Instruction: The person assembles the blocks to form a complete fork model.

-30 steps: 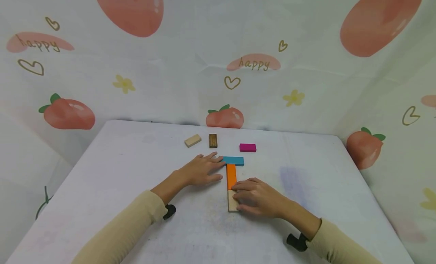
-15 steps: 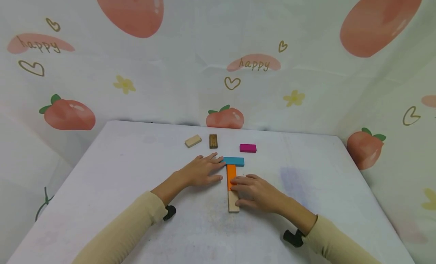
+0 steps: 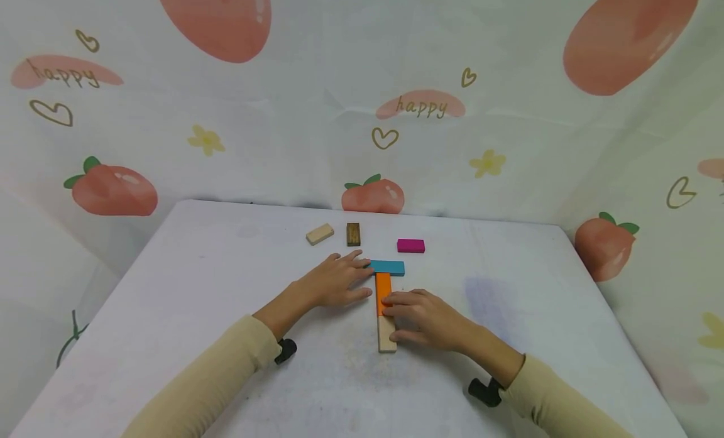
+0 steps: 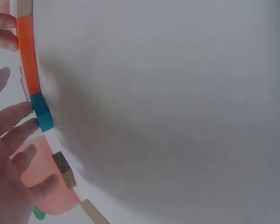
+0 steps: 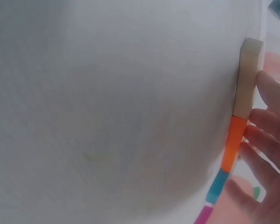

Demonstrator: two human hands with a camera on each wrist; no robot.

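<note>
On the table a blue wooden block (image 3: 390, 268) lies crosswise. An orange block (image 3: 383, 287) runs from its near side toward me, and a pale wood block (image 3: 387, 339) continues that line end to end. My left hand (image 3: 338, 281) is spread out, its fingertips touching the left end of the blue block. From the right, my right hand (image 3: 432, 318) reaches over with extended fingers; fingertips rest on the orange block and the thumb is at the pale block's right edge. In the right wrist view its fingers lie along the row of blocks.
Behind the blue block lie another pale wood block (image 3: 320, 234), a dark brown block (image 3: 353, 234) and a magenta block (image 3: 411, 246). The white table (image 3: 226, 237) ends at a fruit-patterned cloth (image 3: 305, 111). A black wrist camera (image 3: 484, 392) sits on the right wrist.
Over the last second my right hand has shifted slightly away from me, from the pale block up onto the orange one. The left hand and the blocks stay practically in place.
</note>
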